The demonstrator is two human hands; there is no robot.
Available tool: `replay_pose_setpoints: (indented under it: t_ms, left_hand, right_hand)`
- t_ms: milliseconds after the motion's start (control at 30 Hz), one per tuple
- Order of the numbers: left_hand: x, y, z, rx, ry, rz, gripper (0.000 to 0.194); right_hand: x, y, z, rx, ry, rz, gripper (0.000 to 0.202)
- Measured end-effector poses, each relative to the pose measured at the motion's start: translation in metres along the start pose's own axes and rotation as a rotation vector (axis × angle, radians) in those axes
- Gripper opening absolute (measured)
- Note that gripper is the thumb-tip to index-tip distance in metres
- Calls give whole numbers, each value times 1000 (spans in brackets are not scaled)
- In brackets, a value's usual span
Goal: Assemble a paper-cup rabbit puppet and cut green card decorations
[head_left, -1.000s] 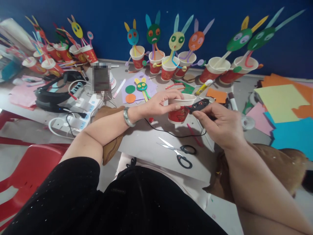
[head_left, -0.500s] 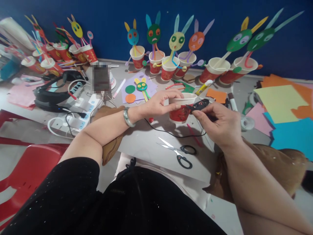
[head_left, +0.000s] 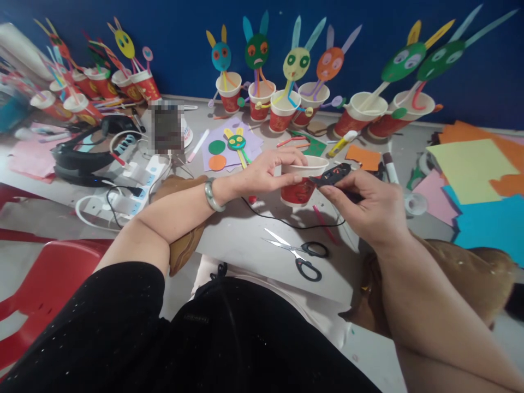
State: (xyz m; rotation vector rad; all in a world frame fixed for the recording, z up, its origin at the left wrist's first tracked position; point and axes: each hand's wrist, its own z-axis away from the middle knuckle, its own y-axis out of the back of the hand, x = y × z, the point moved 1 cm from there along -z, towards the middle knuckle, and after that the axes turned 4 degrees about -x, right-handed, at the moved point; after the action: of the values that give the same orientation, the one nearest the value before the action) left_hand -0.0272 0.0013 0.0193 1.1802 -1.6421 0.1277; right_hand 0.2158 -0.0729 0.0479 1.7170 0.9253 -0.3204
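Note:
In the head view my left hand (head_left: pixel 280 168) is closed on the rim of a red and white paper cup (head_left: pixel 297 194), fingers inside and thumb on the outer wall. My right hand (head_left: pixel 370 204) grips a black corded hot glue gun (head_left: pixel 336 173), its tip against or very close to the cup's right side. The exact contact is too small to make out. The gun's thin black cord (head_left: pixel 286 223) loops below the cup. Scissors (head_left: pixel 292 248) with black handles lie spread on the table nearer to me.
Finished paper-cup figures (head_left: pixel 285 103) line the blue wall. Behind my left hand lie purple paper (head_left: pixel 208 158) and a small green rabbit-like face (head_left: pixel 236 143). Coloured sheets (head_left: pixel 466 169) are at right. A power strip (head_left: pixel 141 196) and headset (head_left: pixel 77 158) are at left. A yellow marker (head_left: pixel 342 144) lies behind the cup.
The view has shifted slightly. The glue gun has turned a little in my right hand, its tip still at the cup's right side. My left hand keeps its hold on the rim.

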Motion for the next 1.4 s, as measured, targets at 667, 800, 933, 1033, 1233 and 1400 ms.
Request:
replay_pose_setpoints:
  t_ms: [667,800,933,1033,1233,1400]
  left_hand:
    - [-1,3,-1,-57,102,168,57]
    - [2,3,-1,-61,138,216,57]
    - [6,3,-1,-53,206,235,62]
    - [9,3,-1,-40,230,274,61]
    - [12,0,-1,23,262,296,59]
    - [12,-1,0,79,232,277,58]
  right_hand:
    - [0,-1,3,54,97,39,45]
    - [0,-1,3,96,182,113,48]
    - [2,-3,3,160,274,195,57]
    - [7,-6,3,212,295,276,60]
    - [13,-12,6,407,425,326,43]
    - [14,-14,7,437,354,456,47]
